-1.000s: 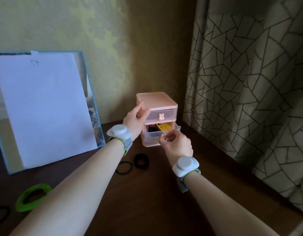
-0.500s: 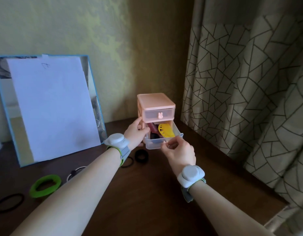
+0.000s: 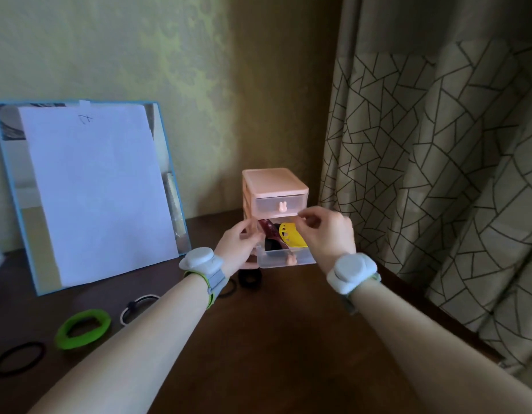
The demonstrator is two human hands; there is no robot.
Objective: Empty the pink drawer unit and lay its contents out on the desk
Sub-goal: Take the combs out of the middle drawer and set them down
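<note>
The pink drawer unit (image 3: 273, 186) stands at the back of the dark desk (image 3: 276, 339). Its top drawer with a bunny knob is closed. The clear lower drawer (image 3: 285, 259) is pulled out towards me. Inside lie a dark red comb (image 3: 269, 231), a yellow comb (image 3: 292, 238) and something black (image 3: 270, 245). My left hand (image 3: 239, 245) grips the drawer's left wall. My right hand (image 3: 327, 234) hovers over the drawer's right side, fingers curled just above the yellow comb, holding nothing that I can see.
Hair ties lie on the desk at left: a green ring (image 3: 84, 328), a black loop (image 3: 18, 358), a white and black pair (image 3: 137, 307), and a black scrunchie (image 3: 250, 279) before the unit. A blue-framed mirror with paper (image 3: 94, 189) leans behind. A curtain (image 3: 438, 174) hangs right.
The lower drawer has slid further out. My right hand let go of its front and rose over the yellow comb. My left hand dropped from the unit's side to the drawer's left wall.
</note>
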